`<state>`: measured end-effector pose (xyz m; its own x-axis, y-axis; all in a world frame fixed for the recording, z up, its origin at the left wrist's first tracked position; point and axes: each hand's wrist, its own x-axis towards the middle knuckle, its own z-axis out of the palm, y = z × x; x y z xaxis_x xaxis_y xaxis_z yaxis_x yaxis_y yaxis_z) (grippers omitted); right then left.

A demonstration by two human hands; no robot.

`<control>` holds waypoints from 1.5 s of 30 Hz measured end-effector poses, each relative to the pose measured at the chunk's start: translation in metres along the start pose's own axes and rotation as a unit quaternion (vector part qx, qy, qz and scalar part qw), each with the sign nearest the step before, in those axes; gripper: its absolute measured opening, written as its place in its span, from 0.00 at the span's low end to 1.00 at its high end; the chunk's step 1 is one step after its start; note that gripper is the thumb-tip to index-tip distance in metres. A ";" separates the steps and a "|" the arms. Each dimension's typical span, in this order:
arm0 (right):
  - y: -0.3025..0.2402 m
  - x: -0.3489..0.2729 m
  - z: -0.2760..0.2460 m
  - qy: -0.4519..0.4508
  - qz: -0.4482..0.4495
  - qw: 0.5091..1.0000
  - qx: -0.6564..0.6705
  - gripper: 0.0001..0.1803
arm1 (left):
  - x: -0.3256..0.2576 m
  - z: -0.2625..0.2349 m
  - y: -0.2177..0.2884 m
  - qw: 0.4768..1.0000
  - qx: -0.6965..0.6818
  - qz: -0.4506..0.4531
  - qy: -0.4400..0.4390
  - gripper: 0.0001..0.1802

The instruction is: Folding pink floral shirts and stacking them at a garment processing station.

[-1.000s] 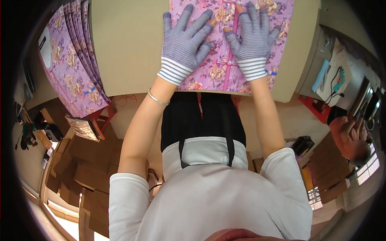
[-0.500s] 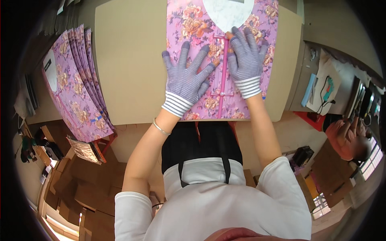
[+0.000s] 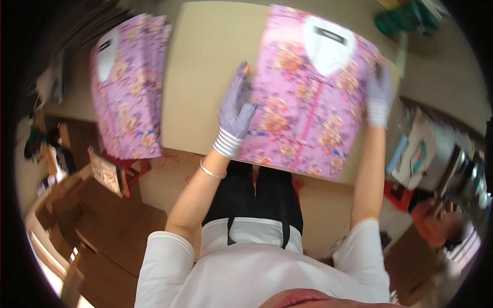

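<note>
In front of me a folded pink-purple floral garment (image 3: 277, 110) lies tilted on the beige board, with a white V-shaped neck area, a dark label and a pink trim strip down its middle. My left hand (image 3: 233, 110), in a grey-striped glove with bare fingertips, stands at the garment's left edge. Its fingers are stretched out and the thumb is apart from them, close to that edge. My right hand (image 3: 379, 92), gloved alike, is at the upper right edge of the garment. Motion smears its fingers, so its grip cannot be made out.
On the left stands a stack of similar folded floral garments (image 3: 126, 102). The beige board (image 3: 205, 77) extends under both hands. To the right are a white sheet with a green tool (image 3: 422, 154) and a person's arm (image 3: 427, 220). Brown cardboard boxes (image 3: 118, 215) sit low at left.
Both hands have left the middle of the garment for its two sides. The garment appears farther right and tilted, its trim lies differently, and the whole view has shifted.
</note>
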<state>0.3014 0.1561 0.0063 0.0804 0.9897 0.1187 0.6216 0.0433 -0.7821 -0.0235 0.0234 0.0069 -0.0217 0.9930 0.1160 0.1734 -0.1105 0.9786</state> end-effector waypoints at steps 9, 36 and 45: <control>-0.081 -0.211 0.025 -0.083 0.175 0.981 0.015 0.22 | -0.121 -0.091 0.063 0.934 0.051 -0.344 0.082 0.33; 0.109 -0.174 -0.091 0.084 0.129 0.935 -0.320 0.28 | 0.002 -0.334 -0.067 0.691 0.713 -0.114 -0.024 0.39; 0.106 -0.167 -0.103 0.095 0.133 0.947 -0.277 0.24 | 0.038 -0.441 -0.104 0.777 0.607 -0.003 -0.167 0.42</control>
<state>0.4342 -0.0182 -0.0331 0.3968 0.9110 0.1119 0.8689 -0.3335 -0.3657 -0.4761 0.0546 -0.0158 0.1949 0.9713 -0.1364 0.9797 -0.1861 0.0746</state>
